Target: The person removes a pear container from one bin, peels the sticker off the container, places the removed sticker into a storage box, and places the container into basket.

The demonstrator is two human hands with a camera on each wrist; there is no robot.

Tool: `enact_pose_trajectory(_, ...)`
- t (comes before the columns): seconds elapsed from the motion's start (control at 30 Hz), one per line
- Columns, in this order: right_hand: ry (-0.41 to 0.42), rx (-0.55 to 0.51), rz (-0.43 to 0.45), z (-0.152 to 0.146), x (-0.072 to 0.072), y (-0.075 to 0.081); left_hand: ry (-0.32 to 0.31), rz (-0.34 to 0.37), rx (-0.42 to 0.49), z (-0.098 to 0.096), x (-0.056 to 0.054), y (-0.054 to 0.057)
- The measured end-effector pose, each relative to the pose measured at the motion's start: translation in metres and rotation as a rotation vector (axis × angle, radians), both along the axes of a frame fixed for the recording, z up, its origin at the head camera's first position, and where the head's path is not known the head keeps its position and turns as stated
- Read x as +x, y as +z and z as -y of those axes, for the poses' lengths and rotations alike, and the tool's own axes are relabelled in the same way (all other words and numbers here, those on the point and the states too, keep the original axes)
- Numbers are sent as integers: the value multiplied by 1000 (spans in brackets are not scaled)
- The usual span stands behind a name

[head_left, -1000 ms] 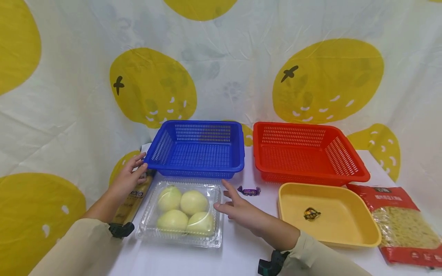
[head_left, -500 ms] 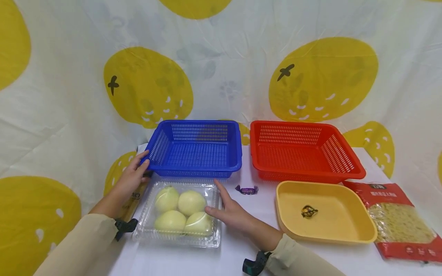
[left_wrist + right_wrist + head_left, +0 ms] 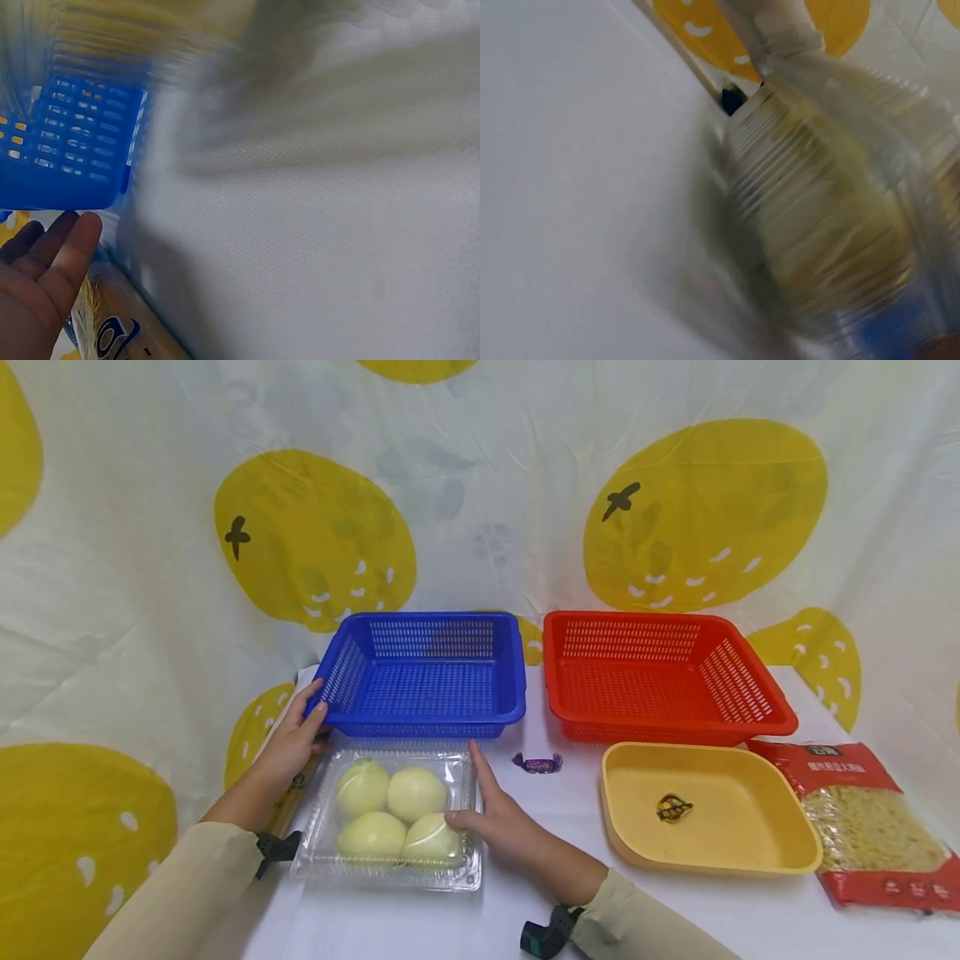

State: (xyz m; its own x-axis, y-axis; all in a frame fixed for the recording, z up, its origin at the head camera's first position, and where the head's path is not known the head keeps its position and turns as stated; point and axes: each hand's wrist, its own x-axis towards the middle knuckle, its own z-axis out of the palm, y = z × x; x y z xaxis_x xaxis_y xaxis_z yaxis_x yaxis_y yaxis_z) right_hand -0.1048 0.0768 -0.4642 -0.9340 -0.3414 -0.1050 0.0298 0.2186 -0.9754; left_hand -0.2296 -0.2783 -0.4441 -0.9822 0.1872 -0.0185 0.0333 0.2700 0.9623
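Closer in to the clear container [image 3: 318, 839] than a second ago, the right hand [image 3: 513, 827] has shifted left, its thumb now lying over the lid's right side. Its index finger runs straight along the right edge, with thumb and finger spread wide. Four pale green fruits [image 3: 371, 837] sit inside the container, left of bottom centre in the frame.

Further left, the left hand [image 3: 285, 752] reaches the near left corner of the blue basket [image 3: 420, 727], fingers extended; whether it actually presses the rim is hard to tell. Below that forearm lies a long packet [image 3: 124, 319], mostly covered. One purple sweet [image 3: 537, 764] rests mid-frame, under the gap between blue and red baskets [image 3: 675, 727]. Lower right, a yellow tray [image 3: 727, 835] holds a small wrapped piece [image 3: 673, 808], beside a red packet [image 3: 862, 827].
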Motion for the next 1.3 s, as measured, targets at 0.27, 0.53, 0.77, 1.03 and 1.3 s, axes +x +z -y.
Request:
enact_pose_trajectory(0.27, -1, -92, 142, 2, 7, 36, -50, 24, -13, 3, 1, 6)
enact_pose_trajectory(0.53, -14, -179, 258, -5, 4, 53, -52, 39, -41, 5, 2, 10)
enact_pose_trajectory(0.77, -60, -211, 306, -15, 4, 52, 4, 42, -62, -2, 5, 9)
enact_pose_trajectory(1.03, -80, -174, 310, -28, 3, 68, 179, 57, 4, -17, 9, 6)
enact_pose_trajectory(1.3, -49, -118, 292, -40, -9, 93, 326, 34, 86, -26, 6, -4)
